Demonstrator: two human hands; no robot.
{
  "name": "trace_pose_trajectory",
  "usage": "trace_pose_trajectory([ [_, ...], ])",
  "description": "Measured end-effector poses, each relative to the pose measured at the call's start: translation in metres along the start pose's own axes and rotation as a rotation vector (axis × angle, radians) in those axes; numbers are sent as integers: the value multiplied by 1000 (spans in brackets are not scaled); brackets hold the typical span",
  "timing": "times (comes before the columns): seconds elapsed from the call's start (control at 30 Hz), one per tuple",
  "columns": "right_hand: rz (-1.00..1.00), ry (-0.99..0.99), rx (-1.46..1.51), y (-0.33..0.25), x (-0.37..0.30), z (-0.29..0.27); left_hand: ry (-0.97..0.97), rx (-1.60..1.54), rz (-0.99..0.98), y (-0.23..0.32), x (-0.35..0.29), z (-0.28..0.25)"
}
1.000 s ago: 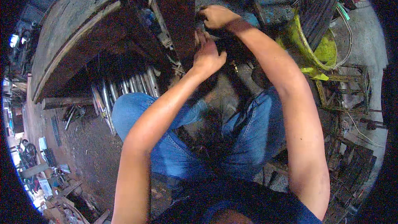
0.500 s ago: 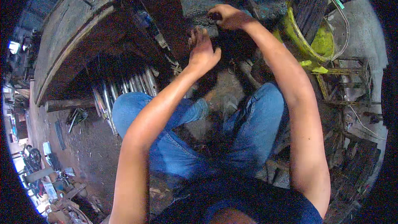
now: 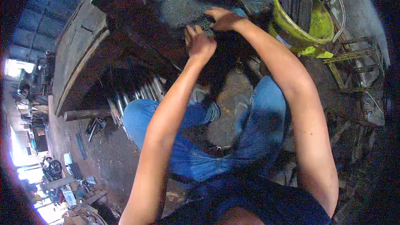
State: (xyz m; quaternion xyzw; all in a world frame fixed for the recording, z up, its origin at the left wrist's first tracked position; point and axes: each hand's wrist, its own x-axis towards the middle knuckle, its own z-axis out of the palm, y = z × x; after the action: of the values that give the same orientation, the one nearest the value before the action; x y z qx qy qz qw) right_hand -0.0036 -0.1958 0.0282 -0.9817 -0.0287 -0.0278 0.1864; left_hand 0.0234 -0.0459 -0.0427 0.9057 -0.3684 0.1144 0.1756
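Note:
My left hand (image 3: 201, 45) is at the front edge of a grimy, dark work surface (image 3: 177, 10). Its fingers are bent inward, and whatever they close on is hidden. Just right of it and slightly farther away, my right hand (image 3: 225, 19) reaches leftward over the same surface. Its fingers are stretched out, with a gap below the forefinger, and nothing recognisable shows in it. Dark, crumbly grains (image 3: 205, 26) lie between the two hands. Both hands are blackened with dirt.
A yellow bucket (image 3: 278, 16) holding dark rods (image 3: 295, 2) stands at the far right, near a metal frame (image 3: 354, 64). Left of my knees, metal tubes (image 3: 146, 91) lie beneath a worn wooden tabletop (image 3: 79, 37). Clutter and a wheel (image 3: 52, 166) are at the lower left.
The view has shifted. My left hand has moved closer to the right, its fingers now more bent and its thumb no longer showing apart. My right hand's fingers have straightened from a curl.

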Motion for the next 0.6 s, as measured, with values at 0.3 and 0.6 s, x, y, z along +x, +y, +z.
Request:
trace_pose_trajectory([
  [0.3, -39, -14, -183, -11, 11, 18, -80, -276, -56, -17, -3, -2],
  [0.6, -13, -37, -149, -23, 9, 9, -139, -387, -135, -18, -4, 3],
])
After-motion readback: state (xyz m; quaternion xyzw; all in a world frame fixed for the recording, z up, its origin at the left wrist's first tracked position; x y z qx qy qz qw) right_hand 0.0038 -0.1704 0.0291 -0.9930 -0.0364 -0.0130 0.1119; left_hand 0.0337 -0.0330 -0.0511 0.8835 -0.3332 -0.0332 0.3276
